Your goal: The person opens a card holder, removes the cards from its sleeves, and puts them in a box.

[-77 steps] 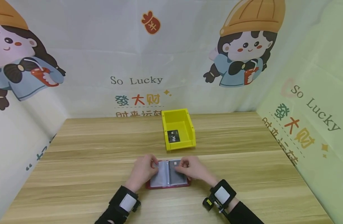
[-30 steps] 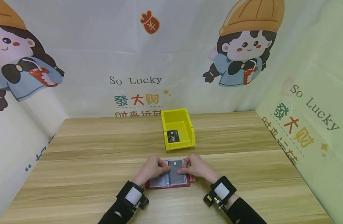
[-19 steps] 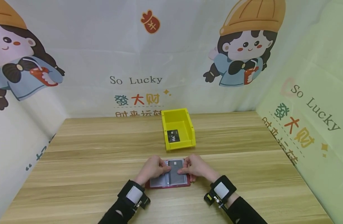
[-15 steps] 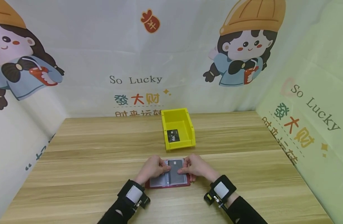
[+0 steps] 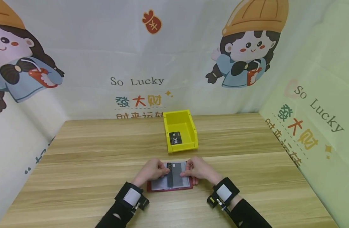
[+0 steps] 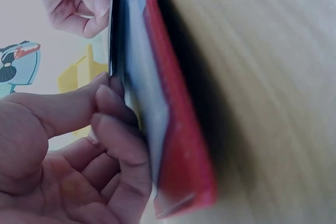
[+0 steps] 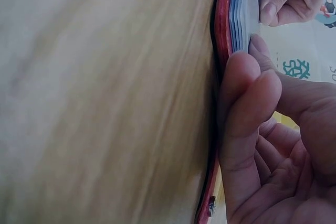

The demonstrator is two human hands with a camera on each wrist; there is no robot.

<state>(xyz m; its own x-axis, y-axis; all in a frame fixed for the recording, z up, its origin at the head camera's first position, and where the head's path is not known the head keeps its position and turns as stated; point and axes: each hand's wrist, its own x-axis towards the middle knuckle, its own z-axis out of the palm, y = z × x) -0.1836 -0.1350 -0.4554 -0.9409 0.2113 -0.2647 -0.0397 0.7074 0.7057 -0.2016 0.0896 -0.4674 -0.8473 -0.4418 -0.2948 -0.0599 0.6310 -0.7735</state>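
Observation:
A red card holder [image 5: 170, 190] with clear plastic sleeves lies spread open on the table. One dark grey card [image 5: 170, 180] sits partly in the right-hand sleeve, its darker left strip outside the plastic. My left hand [image 5: 152, 171] pinches that card's left edge between thumb and fingers. My right hand [image 5: 201, 169] grips the holder's right side, thumb on the sleeve. In the left wrist view, the card shows edge-on as a thin dark line above the red cover [image 6: 181, 145]. The right wrist view shows stacked sleeves [image 7: 240, 14] beside my thumb and fingertips.
Behind the holder stands a yellow bin [image 5: 188, 126] with a black VIP card [image 5: 175, 138] inside. The wood-grain table [image 5: 91, 152] meets a printed cloth backdrop [image 5: 183, 63] at the back and sides.
My left hand moved from the left sleeve to the card's edge, then shifted left, drawing the card partly out of its sleeve. My right hand stayed at the holder's right side.

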